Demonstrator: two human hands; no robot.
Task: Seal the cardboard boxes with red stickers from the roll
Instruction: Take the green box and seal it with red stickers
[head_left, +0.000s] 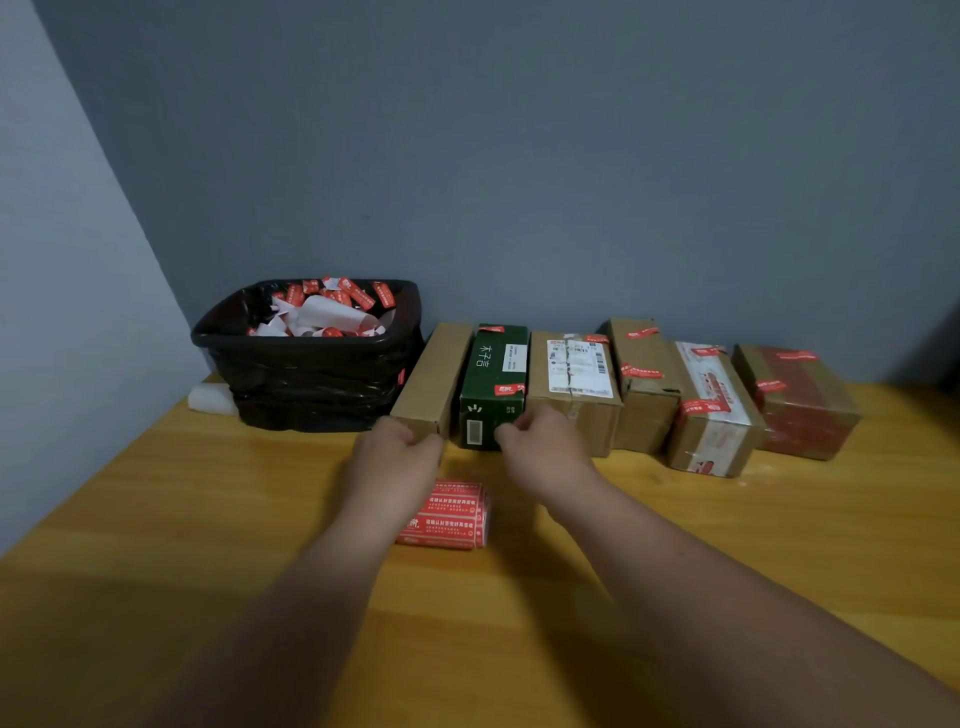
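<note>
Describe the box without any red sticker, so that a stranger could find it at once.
Find the black bin at the back left of the wooden table. The plain cardboard box stands right beside it, first in the row. Unlike the green box and the others, its top shows no red sticker.

Looks like a small parcel-packing corner in a plain room: bare grey-blue walls (519, 156) meeting at a corner, a wooden tabletop (156, 519) pushed against them, a row of shipping boxes (576, 384) with courier labels, and a black-lined bin (311, 384) full of sticker backing scraps.
</note>
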